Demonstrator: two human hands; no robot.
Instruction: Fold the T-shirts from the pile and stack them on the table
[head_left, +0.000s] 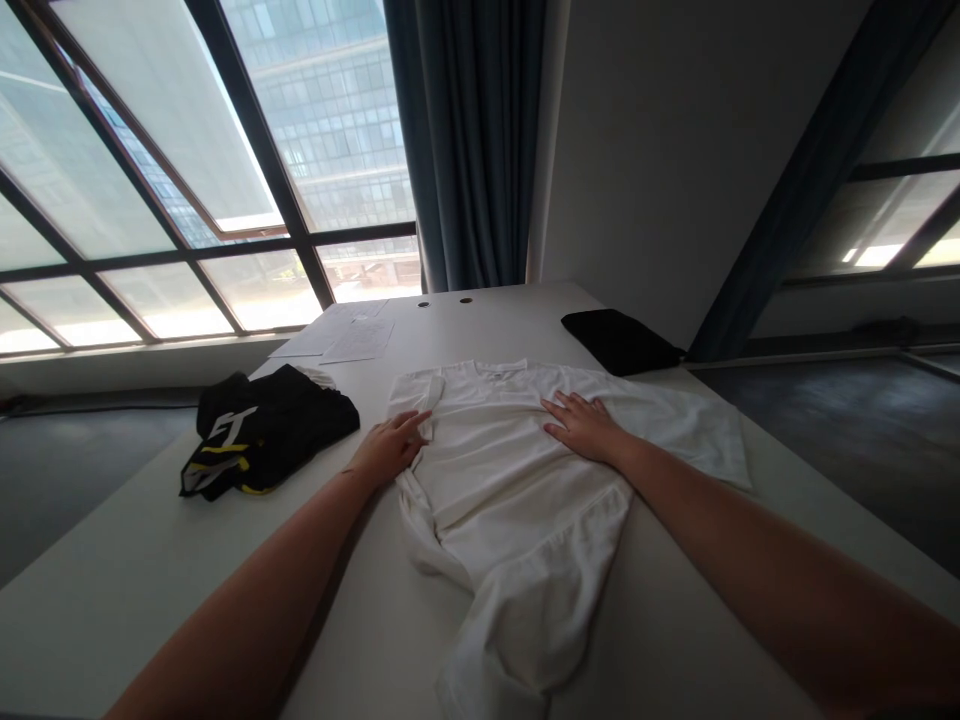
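Note:
A white T-shirt (495, 470) lies on the white table, its collar at the far side and one sleeve stretched out to the right. The lower part is bunched and twisted towards me, with wrinkles across the front. My left hand (390, 447) rests at the shirt's left edge, fingers stretched over the sleeve hem. On the right side of the chest my right hand (583, 428) lies flat, its fingers spread and pointing left. Neither hand has cloth visibly gripped in it.
A crumpled black garment (281, 425) with white lettering and yellow trim lies on the left of the table (360, 640). Paper sheets (352, 338) are at the back left, and a folded black cloth-like item (619, 340) is at the back right. Windows and a blue curtain (472, 140) stand behind.

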